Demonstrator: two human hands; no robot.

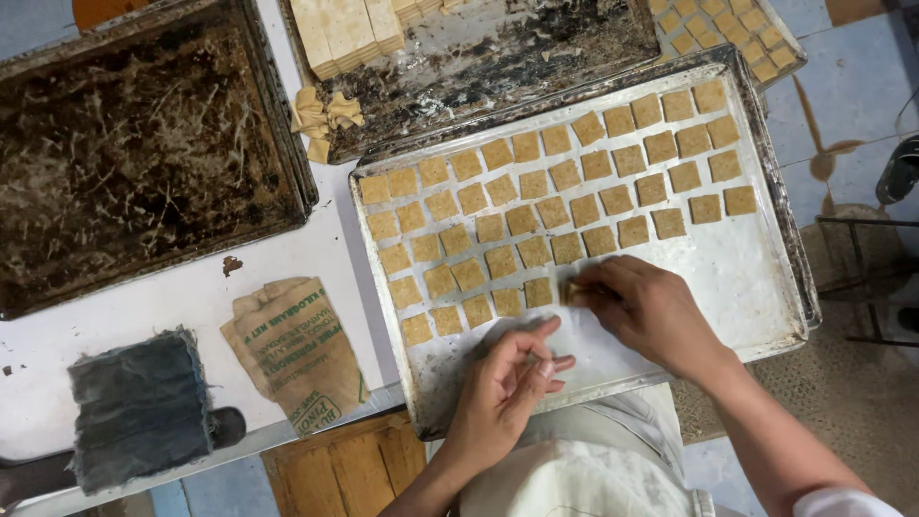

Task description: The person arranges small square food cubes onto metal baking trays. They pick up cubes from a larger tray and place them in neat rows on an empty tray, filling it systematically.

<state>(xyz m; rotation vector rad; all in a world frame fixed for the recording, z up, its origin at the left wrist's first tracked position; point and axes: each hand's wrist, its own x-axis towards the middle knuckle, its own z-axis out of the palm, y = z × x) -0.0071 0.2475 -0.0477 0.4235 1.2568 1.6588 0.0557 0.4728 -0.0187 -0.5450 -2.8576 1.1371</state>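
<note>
Right hand rests over the floured baking tray, fingertips pinching one tan dough square at the end of the row nearest the tray's near edge. Left hand hovers just beside it over the tray's near edge, fingers loosely curled and slightly apart, holding nothing visible. Dough squares lie in slanted rows across the tray's far half; near right corner bare. Dark crusted tray at the table's far left corner. Folded grey cloth and brown paper bag near the table's near edge
</note>
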